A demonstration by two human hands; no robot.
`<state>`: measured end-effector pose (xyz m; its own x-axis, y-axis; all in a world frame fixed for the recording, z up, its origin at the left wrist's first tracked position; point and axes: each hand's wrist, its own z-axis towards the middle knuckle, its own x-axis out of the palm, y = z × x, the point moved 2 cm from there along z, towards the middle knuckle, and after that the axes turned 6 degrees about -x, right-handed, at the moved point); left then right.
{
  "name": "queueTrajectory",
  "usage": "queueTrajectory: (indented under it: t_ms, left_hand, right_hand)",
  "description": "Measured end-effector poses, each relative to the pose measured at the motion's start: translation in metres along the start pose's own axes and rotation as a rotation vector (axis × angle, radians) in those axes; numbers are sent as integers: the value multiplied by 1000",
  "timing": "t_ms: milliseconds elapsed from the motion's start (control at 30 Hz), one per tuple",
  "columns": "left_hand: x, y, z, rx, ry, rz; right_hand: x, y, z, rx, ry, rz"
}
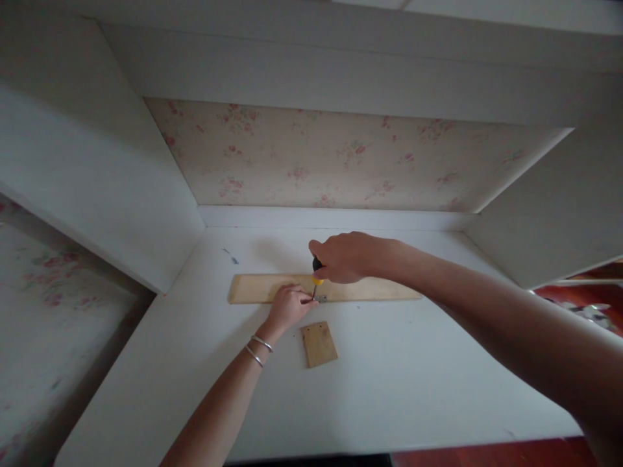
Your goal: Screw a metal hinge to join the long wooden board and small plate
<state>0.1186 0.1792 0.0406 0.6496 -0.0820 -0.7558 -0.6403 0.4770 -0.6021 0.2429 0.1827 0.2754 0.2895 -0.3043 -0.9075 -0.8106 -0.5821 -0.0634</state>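
Observation:
My right hand [348,256] is closed around the black and yellow handle of a screwdriver [318,272], which points down. The screwdriver's tip meets a small metal hinge [321,298] at the front edge of a long, light wooden board [257,287]. With its fingertips pinched at the hinge's left end, my left hand [289,305] rests on the board. Whether a screw is also between those fingertips is too small to tell. Nearer to me lies a small wooden piece [320,345] with dark holes along its far edge.
The board lies on a white surface [389,383] with raised white panels [107,143] at the sides. Small metal bits [234,261] lie beyond the board's left end. Flowered wallpaper [311,155] shows at the back, and a reddish floor [487,452] below the front edge.

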Motion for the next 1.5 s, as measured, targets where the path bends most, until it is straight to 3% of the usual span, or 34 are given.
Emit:
queueTrajectory:
  t_ms: [133, 333, 500, 700, 867, 1000, 1200, 1333, 1500]
  left_hand:
    - [-1, -2, 0, 1, 12, -18]
    - [-1, -2, 1, -8, 22, -21]
    - [-3, -3, 2, 11, 33, 4]
    - [-1, -2, 2, 21, 31, -12]
    - [-1, -2, 2, -5, 18, -11]
    - [-2, -2, 1, -6, 23, -24]
    - [-4, -3, 1, 5, 23, -32]
    - [-5, -4, 0, 8, 36, -22]
    - [-5, -4, 0, 10, 43, -15]
  right_hand:
    - [-1, -1, 3, 64, -86, -40]
    - [-1, 0, 1, -25, 14, 44]
    - [1, -5, 5, 71, -125, -30]
    - [3, -10, 3, -69, -46, 58]
    - [2, -11, 3, 57, -149, -60]
    - [4, -6, 2, -50, -16, 71]
    - [2, -4, 2, 43, -114, -69]
    - [5, -1, 1, -48, 11, 72]
    - [2, -2, 3, 88, -105, -56]
